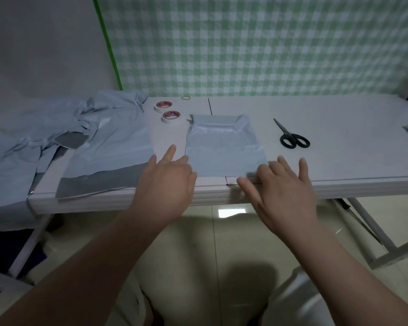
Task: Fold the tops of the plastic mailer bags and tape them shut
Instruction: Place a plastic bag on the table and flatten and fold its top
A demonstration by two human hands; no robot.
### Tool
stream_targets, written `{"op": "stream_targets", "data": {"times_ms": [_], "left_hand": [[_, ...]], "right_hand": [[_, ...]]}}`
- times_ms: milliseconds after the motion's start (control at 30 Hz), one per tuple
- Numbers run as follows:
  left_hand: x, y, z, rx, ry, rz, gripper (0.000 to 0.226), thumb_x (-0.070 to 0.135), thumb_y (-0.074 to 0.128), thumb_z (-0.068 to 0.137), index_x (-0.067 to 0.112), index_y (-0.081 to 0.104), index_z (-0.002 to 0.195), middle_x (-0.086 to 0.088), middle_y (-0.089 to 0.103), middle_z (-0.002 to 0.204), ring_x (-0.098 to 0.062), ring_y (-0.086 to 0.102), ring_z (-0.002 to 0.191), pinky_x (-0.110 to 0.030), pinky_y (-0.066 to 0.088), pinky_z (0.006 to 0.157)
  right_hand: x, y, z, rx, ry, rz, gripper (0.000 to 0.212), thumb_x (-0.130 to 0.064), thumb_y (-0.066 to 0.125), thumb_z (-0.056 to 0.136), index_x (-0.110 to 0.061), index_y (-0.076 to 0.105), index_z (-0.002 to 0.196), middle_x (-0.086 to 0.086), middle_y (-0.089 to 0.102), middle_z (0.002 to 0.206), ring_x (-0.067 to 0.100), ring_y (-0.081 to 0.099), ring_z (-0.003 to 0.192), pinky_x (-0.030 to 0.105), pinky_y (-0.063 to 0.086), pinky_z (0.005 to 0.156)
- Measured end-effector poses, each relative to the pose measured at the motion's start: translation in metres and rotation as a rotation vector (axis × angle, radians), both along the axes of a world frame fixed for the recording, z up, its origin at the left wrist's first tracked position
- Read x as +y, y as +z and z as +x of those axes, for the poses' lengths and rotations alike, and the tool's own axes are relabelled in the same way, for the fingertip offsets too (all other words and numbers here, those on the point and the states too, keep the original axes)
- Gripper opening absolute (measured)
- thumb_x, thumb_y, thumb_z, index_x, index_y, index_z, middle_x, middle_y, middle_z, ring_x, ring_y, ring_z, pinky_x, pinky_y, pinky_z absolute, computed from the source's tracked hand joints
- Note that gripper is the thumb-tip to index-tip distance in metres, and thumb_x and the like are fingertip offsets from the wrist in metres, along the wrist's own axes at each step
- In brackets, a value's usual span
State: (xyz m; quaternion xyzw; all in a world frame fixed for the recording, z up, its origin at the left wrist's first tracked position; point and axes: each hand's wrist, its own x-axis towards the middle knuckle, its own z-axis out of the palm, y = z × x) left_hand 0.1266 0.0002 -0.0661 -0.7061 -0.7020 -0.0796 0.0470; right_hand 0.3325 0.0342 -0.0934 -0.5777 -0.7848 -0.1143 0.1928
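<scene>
Head camera looks down on a white counter (pixel 339 128). From where I stand, the person's left hand (pixel 167 182) and right hand (pixel 287 189) are both at its near edge, over the near end of a pale blue bag (pixel 222 142). That bag lies flat in the middle of the counter, its near edge right along the counter's near edge.

Neither hand has a grip on anything. The left has its fingers nearly straight, their tips at the bag's near left corner. The right is spread wide over the near right corner, but it is blurred, so I cannot say whether it touches the plastic.

A faint crease crosses the bag a little way in from the near edge. I'd judge that folding the top is the step in hand, and I see no tape on the bag. The next move calls for one hand to press that flap flat while the other fetches tape.

Two tape rolls (pixel 170 115) sit towards the far edge, just left of the bag's far end. Scissors (pixel 292 137) lie to the right of the bag, apart from it. A second bag (pixel 108 156), with a grey flap showing at the near edge, lies to the left. A crumpled pile (pixel 57 123) of more bags spills over the far left corner, and a rubber band (pixel 185 98) rests by the far edge.

Nothing blocks the way to the tape, though the slick plastic may slide or spring open if the pressing hand lifts.
</scene>
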Motion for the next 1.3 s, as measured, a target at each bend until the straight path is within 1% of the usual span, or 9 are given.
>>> {"op": "stream_targets", "data": {"times_ms": [67, 133, 200, 267, 333, 400, 533, 967, 1300], "left_hand": [[0.011, 0.011, 0.005, 0.021, -0.003, -0.028, 0.037, 0.032, 0.031, 0.101, 0.013, 0.062, 0.107, -0.001, 0.051, 0.135, -0.019, 0.021, 0.143, -0.036, 0.028, 0.105], [0.021, 0.017, 0.010, 0.060, 0.011, -0.074, 0.035, 0.038, 0.037, 0.100, 0.015, 0.061, 0.109, -0.004, 0.048, 0.138, -0.021, 0.027, 0.140, -0.035, 0.026, 0.106], [0.033, 0.018, 0.011, 0.116, -0.020, -0.069, 0.027, 0.041, 0.041, 0.098, 0.021, 0.058, 0.096, -0.002, 0.053, 0.133, -0.020, 0.025, 0.140, -0.038, 0.022, 0.110], [0.044, 0.018, 0.009, 0.115, -0.076, -0.061, 0.016, 0.039, 0.043, 0.096, 0.024, 0.050, 0.093, 0.004, 0.054, 0.129, -0.017, 0.021, 0.143, -0.044, 0.014, 0.114], [0.051, 0.014, 0.006, 0.094, -0.131, -0.112, 0.028, 0.035, 0.040, 0.097, 0.022, 0.046, 0.121, 0.001, 0.045, 0.142, -0.014, 0.013, 0.146, -0.048, 0.004, 0.117], [0.054, 0.007, 0.004, 0.075, -0.167, -0.212, 0.048, 0.034, 0.029, 0.101, 0.023, 0.021, 0.147, -0.001, 0.021, 0.157, -0.013, 0.002, 0.147, -0.052, -0.005, 0.116], [0.052, 0.000, -0.007, 0.072, -0.159, -0.338, 0.056, 0.044, 0.015, 0.102, 0.026, -0.002, 0.152, 0.010, -0.008, 0.160, -0.017, -0.018, 0.145, -0.054, -0.010, 0.115], [0.050, 0.003, -0.048, 0.094, -0.147, -0.424, 0.063, 0.056, 0.016, 0.097, 0.031, -0.007, 0.151, 0.016, -0.011, 0.158, -0.018, -0.023, 0.144, -0.052, -0.010, 0.115], [0.061, 0.019, -0.052, 0.064, -0.192, -0.506, 0.067, 0.055, 0.033, 0.096, 0.030, 0.005, 0.151, 0.013, -0.003, 0.160, -0.018, -0.013, 0.146, -0.052, -0.003, 0.117]], "right_hand": [[0.013, 0.012, -0.009, -0.024, -0.051, 0.036, 0.056, -0.055, 0.032, 0.092, -0.014, 0.063, 0.072, 0.006, 0.063, 0.075, 0.032, 0.059, 0.104, 0.051, 0.011, 0.111], [0.024, 0.022, -0.023, -0.063, -0.046, 0.034, 0.042, -0.043, 0.046, 0.091, -0.010, 0.068, 0.077, 0.011, 0.066, 0.081, 0.033, 0.058, 0.107, 0.051, 0.006, 0.111], [0.030, 0.026, -0.039, -0.064, 0.057, -0.025, 0.032, -0.034, 0.051, 0.090, -0.009, 0.067, 0.102, 0.011, 0.066, 0.106, 0.031, 0.049, 0.123, 0.051, 0.002, 0.112], [0.034, 0.025, -0.053, -0.060, 0.168, -0.142, 0.038, -0.031, 0.042, 0.095, -0.015, 0.052, 0.128, 0.003, 0.055, 0.132, 0.024, 0.034, 0.136, 0.049, -0.002, 0.114], [0.037, 0.019, -0.060, -0.059, 0.241, -0.239, 0.044, -0.030, 0.030, 0.100, -0.021, 0.035, 0.143, -0.004, 0.040, 0.146, 0.021, 0.021, 0.142, 0.048, -0.005, 0.115], [0.039, 0.015, -0.058, -0.083, 0.246, -0.345, 0.049, -0.033, 0.020, 0.102, -0.024, 0.018, 0.150, -0.007, 0.022, 0.156, 0.020, 0.010, 0.146, 0.050, -0.008, 0.114], [0.045, 0.013, -0.041, -0.155, 0.183, -0.412, 0.052, -0.038, 0.012, 0.101, -0.026, 0.007, 0.151, -0.011, 0.003, 0.159, 0.022, -0.006, 0.147, 0.052, -0.012, 0.113], [0.051, 0.019, 0.015, -0.194, 0.016, -0.491, 0.052, -0.036, 0.009, 0.100, -0.029, 0.001, 0.151, -0.014, -0.005, 0.159, 0.024, -0.015, 0.145, 0.053, -0.010, 0.113], [0.058, 0.034, 0.012, -0.289, 0.015, -0.424, 0.039, -0.027, 0.017, 0.101, -0.025, 0.030, 0.139, -0.012, 0.019, 0.152, 0.028, -0.001, 0.147, 0.056, 0.001, 0.114]]}}
